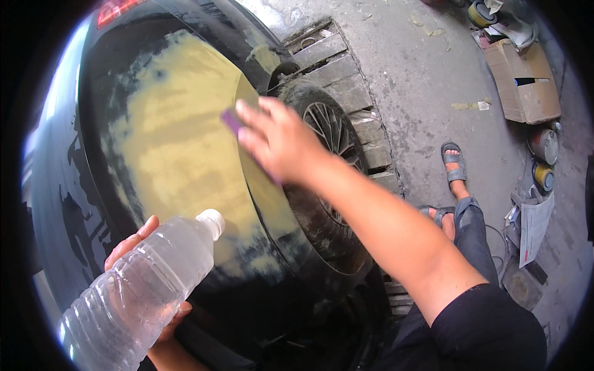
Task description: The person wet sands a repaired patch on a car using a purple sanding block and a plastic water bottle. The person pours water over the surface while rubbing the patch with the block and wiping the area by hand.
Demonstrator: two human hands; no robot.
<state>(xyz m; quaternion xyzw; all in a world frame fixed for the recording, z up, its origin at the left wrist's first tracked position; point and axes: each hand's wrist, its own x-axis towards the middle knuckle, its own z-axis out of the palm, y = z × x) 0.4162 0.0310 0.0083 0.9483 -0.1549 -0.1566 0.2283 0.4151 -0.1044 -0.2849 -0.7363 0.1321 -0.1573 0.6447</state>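
Note:
My right hand (277,140) presses a purple sanding block (233,121) flat against the yellow filler patch (179,148) on a black car's rear fender (99,93), just above the wheel arch. My left hand (133,244) grips a clear plastic water bottle (142,290) with a white cap, tilted toward the lower part of the filler patch. Most of the block is hidden under my fingers.
The car's wheel (331,133) sits below my right arm, over wooden slats (346,80) set in the concrete floor. My sandalled feet (455,164) are at right. A cardboard box (523,83), paint cans (544,145) and papers lie along the right side.

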